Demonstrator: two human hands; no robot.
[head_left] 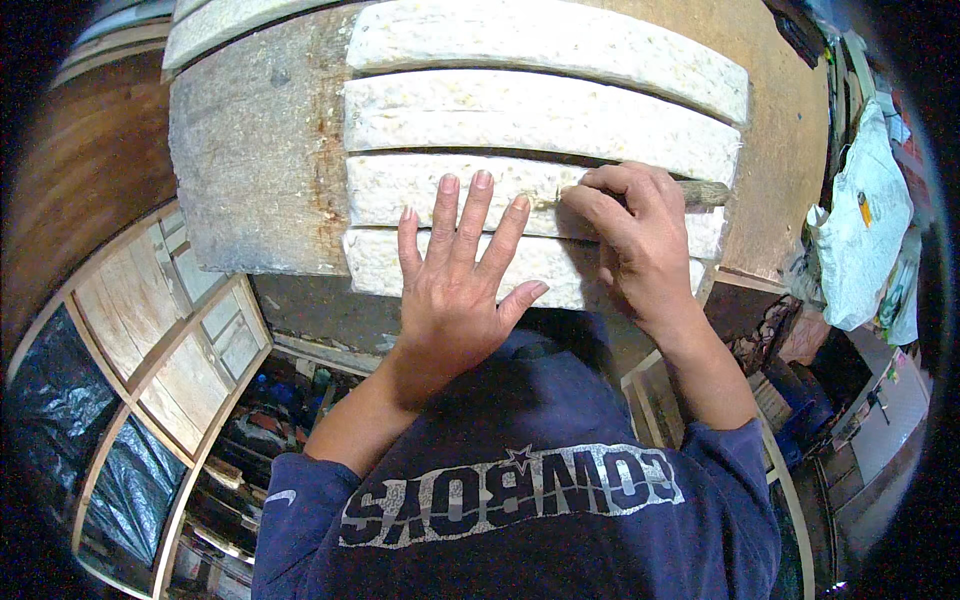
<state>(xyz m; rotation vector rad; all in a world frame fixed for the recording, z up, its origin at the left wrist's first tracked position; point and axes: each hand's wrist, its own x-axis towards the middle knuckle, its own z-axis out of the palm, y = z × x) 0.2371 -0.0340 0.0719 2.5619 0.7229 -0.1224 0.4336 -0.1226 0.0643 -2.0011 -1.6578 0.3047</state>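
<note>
Wooden and brownish, a tool handle point(705, 193) is gripped in the right hand point(645, 230), whose fingers curl tightly around it; the working end is hidden, so its kind cannot be told. The left hand point(455, 265) lies spread and released, fingertips over the slab being worked. That worked slab point(385, 190), white, speckled and tempeh-like, is second from the person's body; a nearer slab point(375, 250) passes partly beneath the left hand, and a farther slab point(540, 115) and an outermost slab point(540, 45) lie beyond. Progress looks early, as a judgement: no clear cut shows, and the neighbouring slabs seem whole, so most appears left, though the hands cover part. No tray or box surrounds the slabs; they rest on a wooden surface, its weathered board point(250, 160) bare at left. Off right hangs a pale plastic bag point(862, 215), contents indiscernible.
</note>
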